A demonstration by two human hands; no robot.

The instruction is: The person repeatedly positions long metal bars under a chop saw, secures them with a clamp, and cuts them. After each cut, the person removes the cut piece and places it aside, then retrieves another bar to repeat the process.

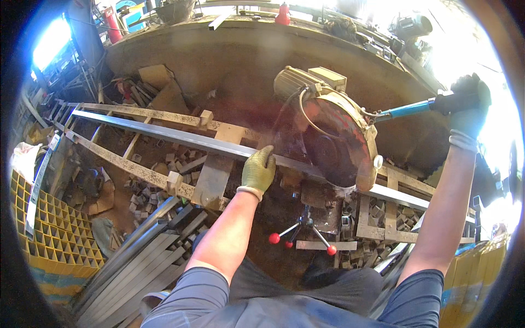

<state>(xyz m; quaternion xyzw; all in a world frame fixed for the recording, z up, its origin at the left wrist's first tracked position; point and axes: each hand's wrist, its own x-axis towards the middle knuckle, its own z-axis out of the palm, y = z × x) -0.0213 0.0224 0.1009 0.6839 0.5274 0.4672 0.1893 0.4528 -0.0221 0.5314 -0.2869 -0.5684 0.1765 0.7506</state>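
A long square metal tube (186,139) lies across a pale metal roller frame (141,170) and runs under the saw. My left hand (259,170), in a yellowish glove, is closed over the tube left of the saw. The cut-off saw (333,139) has a beige motor and a round, red-stained guard, lowered at the tube; its blade edge is hidden. My right hand (471,101), in a dark glove, wraps round the black grip at the end of the saw's blue handle (407,110). Below the saw is a clamp wheel with red knobs (331,250).
Long metal tubes (134,262) lie stacked at the lower left, beside a yellow bundle of square tubes (54,229). Short offcuts (146,199) litter the floor under the frame. Behind the saw stands a low wall (229,46) with a red bottle (283,15) and a motor (411,25) on it.
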